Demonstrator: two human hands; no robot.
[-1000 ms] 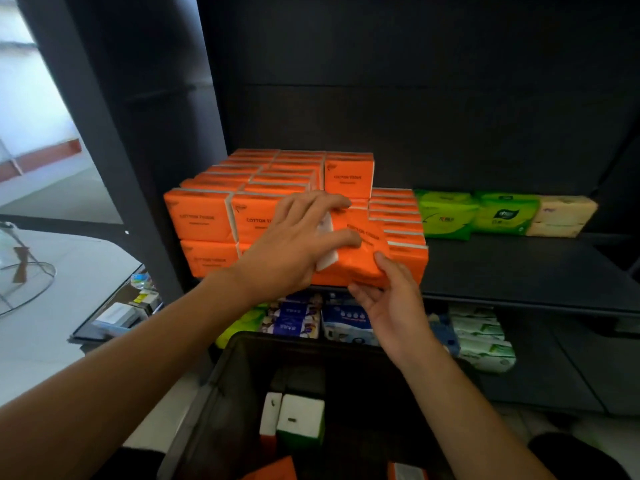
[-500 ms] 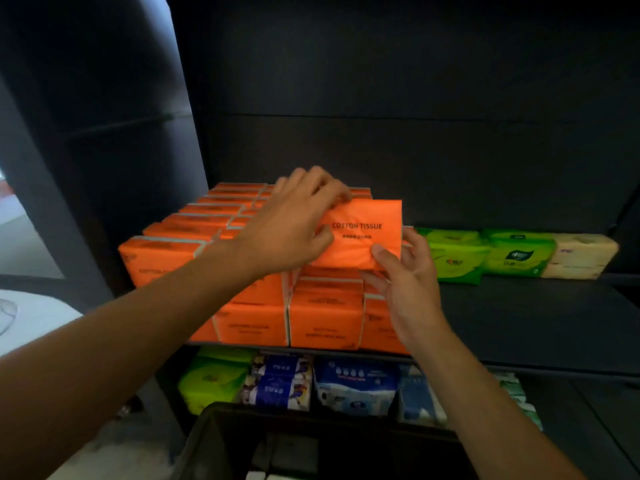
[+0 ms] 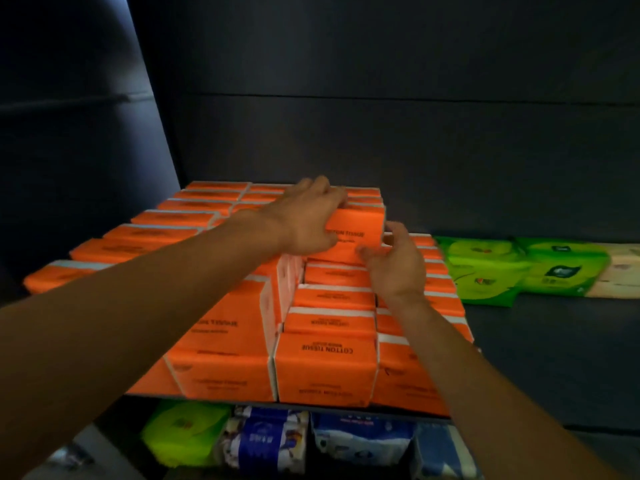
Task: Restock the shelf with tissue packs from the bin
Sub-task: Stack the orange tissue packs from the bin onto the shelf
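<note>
**Orange pack held at the back of the stack**

Nearest you, on the lower shelf, sit a green pack (image 3: 183, 433) and several blue-and-white packs (image 3: 266, 441), partly cut off by the frame edge. Above them your two bare forearms reach forward over the dark shelf (image 3: 540, 344), which carries a block of orange tissue packs (image 3: 325, 365) in rows, two layers deep at the front, printed "COTTON TISSUE".

Farther in, your left hand (image 3: 304, 220) is clamped over the top and left end of one orange tissue pack (image 3: 360, 230), fingers curled over its far edge. Your right hand (image 3: 398, 261) is just beside it, fingertips touching the pack's lower right edge, palm loose and not closed around anything. The held pack sits upright, raised above the middle row, near the back of the stack; whether it rests on the packs beneath is unclear because of blur.

To the right, well apart from your hands, two light green packs (image 3: 485, 268) and a cream pack (image 3: 620, 275) lie along the shelf's rear, against the dark back panel (image 3: 415, 133).
</note>
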